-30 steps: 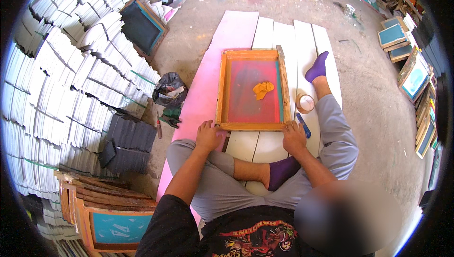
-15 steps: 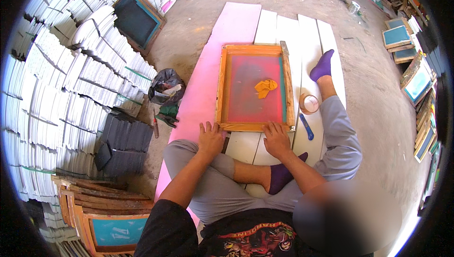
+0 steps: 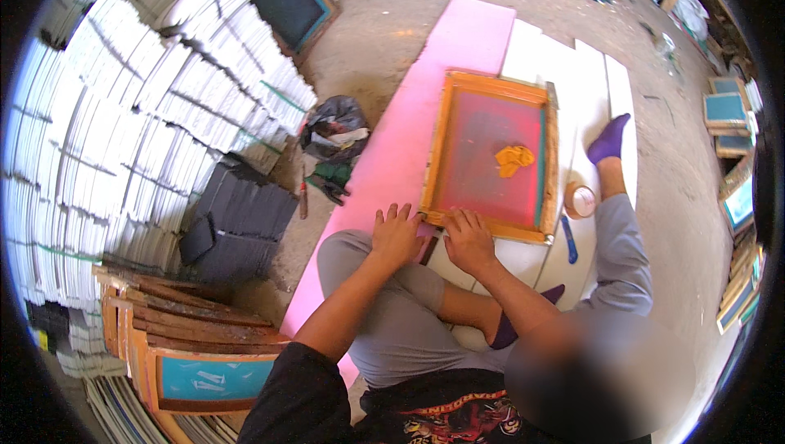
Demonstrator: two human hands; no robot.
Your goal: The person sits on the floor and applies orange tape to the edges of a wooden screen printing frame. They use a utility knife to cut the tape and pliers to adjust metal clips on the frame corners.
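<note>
A wooden-framed printing screen (image 3: 507, 232) with a reddish mesh lies on the boards in front of me. On its mesh rests a crumpled orange cloth (image 3: 514, 161). My left hand (image 3: 398, 237) is beside the near left corner, fingers spread on the pink board, holding nothing. With fingers laid over the near rail, close to that same corner, my right hand (image 3: 468, 241) touches the frame; its thumb side is partly hidden. Right of the screen are a round, brownish tub or roll (image 3: 580, 199) with a pale top and a slim blue tool (image 3: 568, 239).
Pink (image 3: 466, 31) and white boards (image 3: 531, 60) lie under the screen. Tall stacks of white sheets (image 3: 155, 109) rise at the left, near a black bag (image 3: 335, 129) and a red-handled tool (image 3: 303, 199). More framed screens (image 3: 217, 378) lean at lower left and far right. My legs border the boards.
The view has swung left, so everything sits further right. My right hand has slid left along the near rail toward the corner. My left hand stays beside that corner.
</note>
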